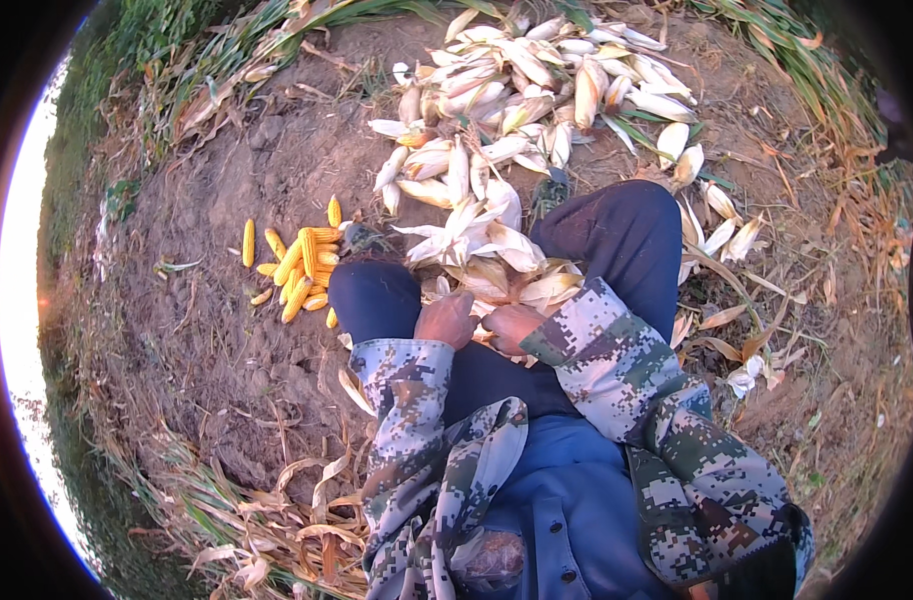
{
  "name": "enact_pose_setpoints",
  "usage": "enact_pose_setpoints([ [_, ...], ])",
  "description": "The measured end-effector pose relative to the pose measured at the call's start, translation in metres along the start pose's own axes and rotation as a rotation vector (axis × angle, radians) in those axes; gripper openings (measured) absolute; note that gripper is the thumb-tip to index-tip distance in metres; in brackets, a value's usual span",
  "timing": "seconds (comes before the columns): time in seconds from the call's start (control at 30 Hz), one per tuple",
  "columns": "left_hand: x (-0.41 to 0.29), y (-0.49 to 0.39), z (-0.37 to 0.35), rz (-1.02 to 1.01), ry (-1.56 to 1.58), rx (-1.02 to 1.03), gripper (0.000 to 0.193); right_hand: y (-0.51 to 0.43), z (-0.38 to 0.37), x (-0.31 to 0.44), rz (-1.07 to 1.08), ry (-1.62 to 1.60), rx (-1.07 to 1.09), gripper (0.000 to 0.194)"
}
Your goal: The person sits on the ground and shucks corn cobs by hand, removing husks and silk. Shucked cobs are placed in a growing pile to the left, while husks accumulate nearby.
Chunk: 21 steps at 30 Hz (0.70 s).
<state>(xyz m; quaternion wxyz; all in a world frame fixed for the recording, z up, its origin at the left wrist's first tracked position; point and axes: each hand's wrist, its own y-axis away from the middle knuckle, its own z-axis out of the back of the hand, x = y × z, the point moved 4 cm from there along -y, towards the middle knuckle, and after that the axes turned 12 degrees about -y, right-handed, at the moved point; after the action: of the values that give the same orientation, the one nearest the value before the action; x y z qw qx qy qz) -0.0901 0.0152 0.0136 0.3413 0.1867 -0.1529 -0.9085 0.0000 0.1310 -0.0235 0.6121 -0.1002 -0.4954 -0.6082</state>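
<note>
My left hand (447,320) and my right hand (512,328) are close together between my knees, with bent fingers. Pale corn husks (552,288) lie just beyond and beneath them. Whether either hand grips a husk or an ear cannot be made out, as the backs of the hands hide the fingertips. Loose, peeled-back husks (468,234) are heaped between my feet. Left of my left knee lies a small pile of bare yellow corn cobs (306,255), with one cob (248,242) apart from it.
A large heap of corn ears in husks (516,82) lies beyond my feet. More husked ears (719,225) and dry leaves (764,330) are scattered right of my right leg. Cut corn stalks (254,67) lie at the upper left, dry stalks and leaves (306,532) at the lower left.
</note>
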Motion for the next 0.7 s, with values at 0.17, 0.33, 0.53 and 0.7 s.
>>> enact_pose_setpoints([
  [0.17, -0.006, 0.002, 0.009, -0.008, -0.028, 0.029, 0.032, 0.001, 0.002, 0.001, -0.041, -0.011, 0.017, 0.028],
  [0.33, -0.004, -0.002, 0.012, -0.026, -0.005, 0.075, 0.036, -0.001, 0.002, -0.001, -0.027, -0.033, -0.013, 0.026],
  [0.53, 0.008, -0.016, 0.042, -0.080, 0.004, -0.035, 0.031, -0.013, 0.020, -0.013, 0.004, -0.076, -0.100, 0.028],
  [0.7, 0.025, -0.028, 0.063, -0.093, 0.003, -0.129, 0.031, -0.041, 0.051, -0.026, -0.084, -0.256, -0.281, 0.036],
])
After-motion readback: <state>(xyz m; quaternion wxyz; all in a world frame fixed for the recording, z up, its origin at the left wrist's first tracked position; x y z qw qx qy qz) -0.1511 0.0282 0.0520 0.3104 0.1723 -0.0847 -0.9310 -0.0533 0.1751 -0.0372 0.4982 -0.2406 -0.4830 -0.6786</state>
